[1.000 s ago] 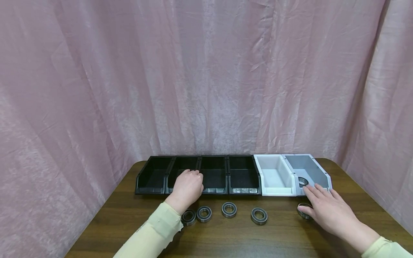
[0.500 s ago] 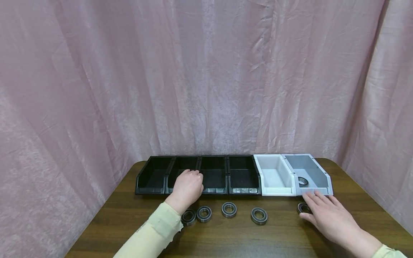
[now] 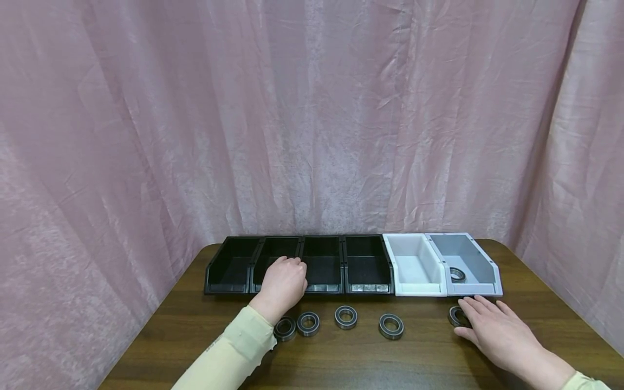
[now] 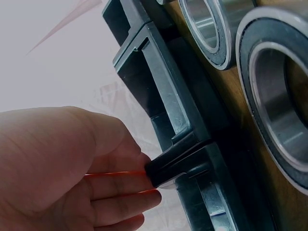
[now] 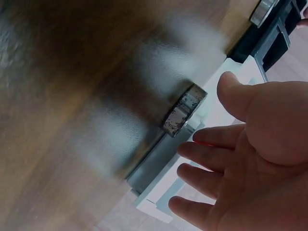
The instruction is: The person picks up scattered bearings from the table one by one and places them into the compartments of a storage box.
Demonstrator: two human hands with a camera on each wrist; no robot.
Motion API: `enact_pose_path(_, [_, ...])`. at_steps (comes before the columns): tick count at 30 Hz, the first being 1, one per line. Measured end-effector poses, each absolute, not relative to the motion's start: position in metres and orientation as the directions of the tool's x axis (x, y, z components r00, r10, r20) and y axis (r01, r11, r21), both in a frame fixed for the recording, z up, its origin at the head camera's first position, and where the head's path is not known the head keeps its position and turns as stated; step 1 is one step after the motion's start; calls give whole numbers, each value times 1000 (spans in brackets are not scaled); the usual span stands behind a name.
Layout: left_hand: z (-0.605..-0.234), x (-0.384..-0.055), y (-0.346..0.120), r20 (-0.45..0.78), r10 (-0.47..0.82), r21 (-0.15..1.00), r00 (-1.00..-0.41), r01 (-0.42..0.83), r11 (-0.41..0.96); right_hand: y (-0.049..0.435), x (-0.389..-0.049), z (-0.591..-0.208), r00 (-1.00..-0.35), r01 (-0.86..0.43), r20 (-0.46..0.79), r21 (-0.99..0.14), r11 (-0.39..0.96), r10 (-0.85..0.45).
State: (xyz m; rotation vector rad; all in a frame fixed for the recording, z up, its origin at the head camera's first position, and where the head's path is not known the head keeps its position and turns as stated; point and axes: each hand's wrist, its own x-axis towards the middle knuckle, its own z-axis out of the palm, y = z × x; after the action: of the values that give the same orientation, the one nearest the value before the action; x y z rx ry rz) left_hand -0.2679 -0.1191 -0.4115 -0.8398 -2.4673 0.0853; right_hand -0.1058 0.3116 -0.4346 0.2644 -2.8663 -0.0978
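At the black bins (image 3: 323, 288), my left hand (image 3: 283, 284) pinches the front end of the wall between the second and third bins from the left. The left wrist view shows thumb and fingers around that black bin wall (image 4: 166, 166). My right hand (image 3: 499, 330) is over the table just in front of the grey bin (image 3: 480, 290), fingers straight and spread. Beside its thumb lies a bearing (image 3: 458, 316), partly hidden by the hand; the right wrist view shows that bearing (image 5: 185, 109) apart from the fingers. Another bearing (image 3: 457, 274) lies inside the grey bin.
Several ball bearings lie on the wooden table (image 3: 341, 363): one bearing (image 3: 391, 326) in front of the white bin (image 3: 419, 290), one bearing (image 3: 346, 317) further left, and a pair near my left wrist, including a bearing (image 3: 308, 323). A pink curtain (image 3: 312, 119) hangs behind the bins.
My right hand has drawn back from the grey bin's front edge toward me, uncovering more of the bearing in front of it. My left hand has stayed in place.
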Motion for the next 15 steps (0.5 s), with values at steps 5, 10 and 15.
enact_pose_path(5, [-412, -267, -119, 464, 582, -221, -668, 548, 806, 314, -106, -438, -954, -167, 239, 82, 983, -182])
enact_pose_path(10, [-412, -267, -119, 455, 578, -217, -677, 546, 810, 315, -107, -441, -954, -176, 234, 78, 981, -189])
enact_pose_path(15, [-411, -267, -119, 446, 575, -214, -686, 542, 813, 314, -109, -441, -950, -184, 240, 76, 980, -198])
